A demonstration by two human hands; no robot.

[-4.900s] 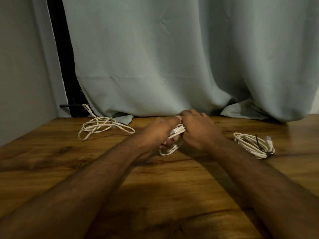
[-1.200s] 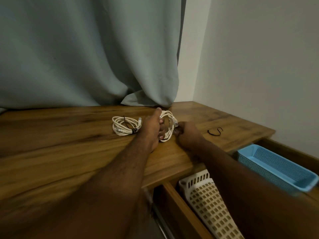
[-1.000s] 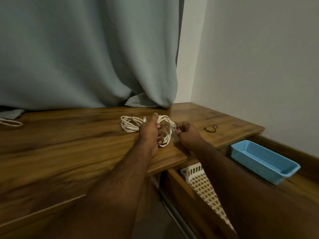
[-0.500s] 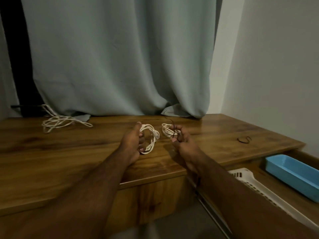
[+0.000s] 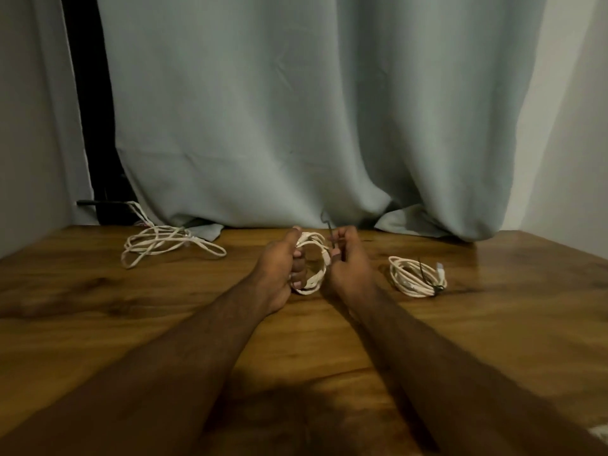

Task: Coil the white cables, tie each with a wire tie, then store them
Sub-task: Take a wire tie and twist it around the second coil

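Observation:
My left hand (image 5: 279,268) grips a coiled white cable (image 5: 314,281) held upright just above the wooden table (image 5: 98,307), thumb on top and fingers through the loop. My right hand (image 5: 348,261) pinches a thin black wire tie (image 5: 328,225) against the coil's right side; the tie's end sticks up above my fingers. To the right lies a second coiled white cable (image 5: 416,276) bound with a black tie. A loose, uncoiled white cable (image 5: 164,246) lies at the back left.
A grey-green curtain (image 5: 296,126) hangs along the table's back edge, its hem resting on the wood. A dark gap and a black rod (image 5: 95,203) show at the back left. Walls close in on both sides.
My view has swung left, so the baskets and open drawer at the right have left the frame. My hands have come together; the right hand now brings the black tie against the coil.

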